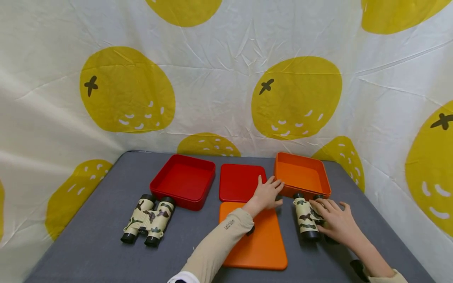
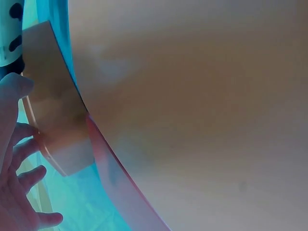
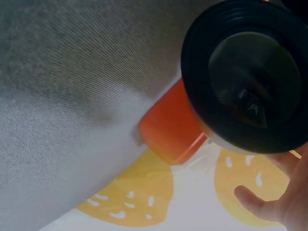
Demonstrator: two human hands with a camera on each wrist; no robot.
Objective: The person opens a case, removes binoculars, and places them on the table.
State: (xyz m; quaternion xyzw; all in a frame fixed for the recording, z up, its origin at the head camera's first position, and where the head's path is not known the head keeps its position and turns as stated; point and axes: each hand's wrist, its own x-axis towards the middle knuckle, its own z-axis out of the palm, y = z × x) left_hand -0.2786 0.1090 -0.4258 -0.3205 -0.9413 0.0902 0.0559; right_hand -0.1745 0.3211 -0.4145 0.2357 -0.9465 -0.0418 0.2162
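Observation:
Camouflage-patterned binoculars (image 1: 305, 216) lie on the grey table at the right, just in front of the orange box (image 1: 320, 192). My right hand (image 1: 336, 220) grips their right barrel from above, hiding much of it. In the right wrist view a big dark lens (image 3: 255, 82) fills the upper right, with fingers behind it. My left hand (image 1: 266, 196) reaches over the orange lid (image 1: 255, 239), fingers spread, with fingertips at the orange box's near left corner. The left wrist view shows these fingers (image 2: 29, 178) along the box's edge.
A second pair of camouflage binoculars (image 1: 148, 220) lies at the left, near an open red box (image 1: 182, 179). A flat red lid (image 1: 240, 182) lies between the two boxes. Behind the table hangs a white curtain (image 1: 212, 98) with yellow fruit shapes.

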